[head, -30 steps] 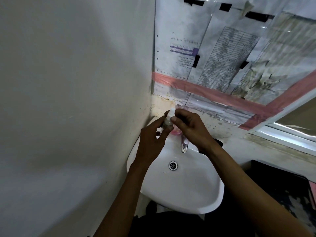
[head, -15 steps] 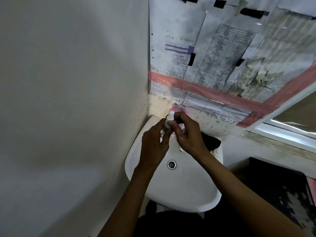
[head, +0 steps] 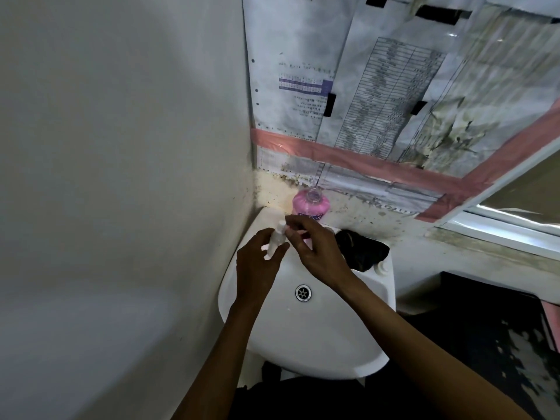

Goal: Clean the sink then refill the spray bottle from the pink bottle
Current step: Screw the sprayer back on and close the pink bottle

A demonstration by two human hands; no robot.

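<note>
A: At the back left corner of the white sink (head: pixel 306 338), what is the left hand (head: pixel 257 265) doing?

B: It grips a small white spray bottle (head: pixel 277 239), thumb on one side and fingers curled round the other. The bottle stands tilted, its narrow top leaning toward the right hand (head: pixel 315 253).

A: And the right hand?

B: Its fingertips are pinched together just beside the bottle's top. Whether they hold a cap or nozzle I cannot tell, the spot is too pale and blurred. Both forearms reach in from the bottom edge and cross above the basin, over the drain (head: pixel 303 292).

A: Where is the pink bottle (head: pixel 310 204)?

B: Upright on the sink's back ledge against the wall, behind the hands. Its mouth looks uncapped. A dark blue label shows near its lower part, with pale lettering that I cannot read.

A: Any other writing?

B: Printed sheets (head: pixel 348 95) cover the wall above, under plastic: one has a purple-banded table with lines of text beneath, another a long ruled table of rows. None of it is legible. Pink tape (head: pixel 363 162) runs across their lower edge, and black tape pieces hold them higher up.

A: Anything else on the ledge?

B: A dark crumpled cloth (head: pixel 362 253) lies at the right of the hands, with a small white cap-like item (head: pixel 381 267) just beside it near the rim.
</note>
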